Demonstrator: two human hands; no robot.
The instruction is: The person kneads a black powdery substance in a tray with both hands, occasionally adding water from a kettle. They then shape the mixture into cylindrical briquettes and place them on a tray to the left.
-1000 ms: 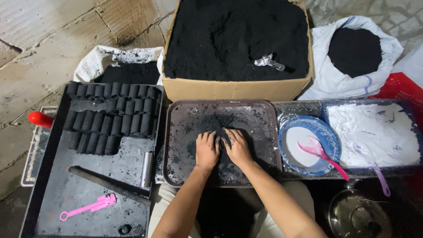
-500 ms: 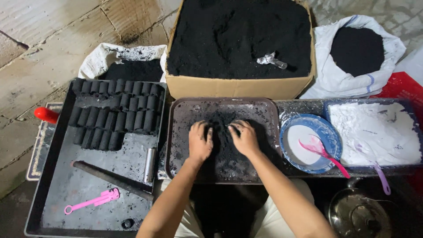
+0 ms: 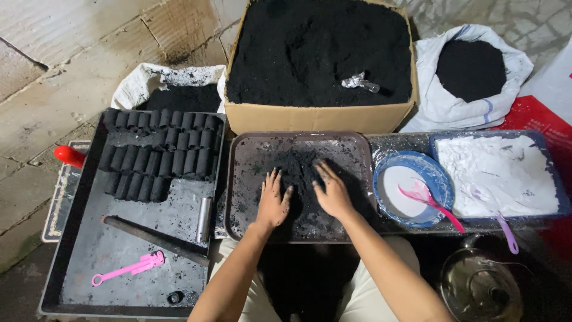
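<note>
Both of my hands rest flat on a heap of black powder (image 3: 301, 173) in the brown tray (image 3: 238, 179) in front of me. My left hand (image 3: 273, 201) lies on the heap's left side, fingers spread and blackened. My right hand (image 3: 332, 192) presses the right side, fingers apart and pointing away from me. Neither hand holds anything.
A large cardboard box (image 3: 322, 118) of black powder stands behind the tray. Left is a dark tray (image 3: 95, 262) with rows of black cylinders (image 3: 158, 155), a metal tube (image 3: 204, 219), a dark rod (image 3: 155, 240) and a pink spoon (image 3: 128, 269). Right: a blue plate (image 3: 441, 182), a tub of white powder (image 3: 497, 173), two sacks.
My hands were close together in the middle of the heap. They have moved apart and slid further over the powder with the fingers spread.
</note>
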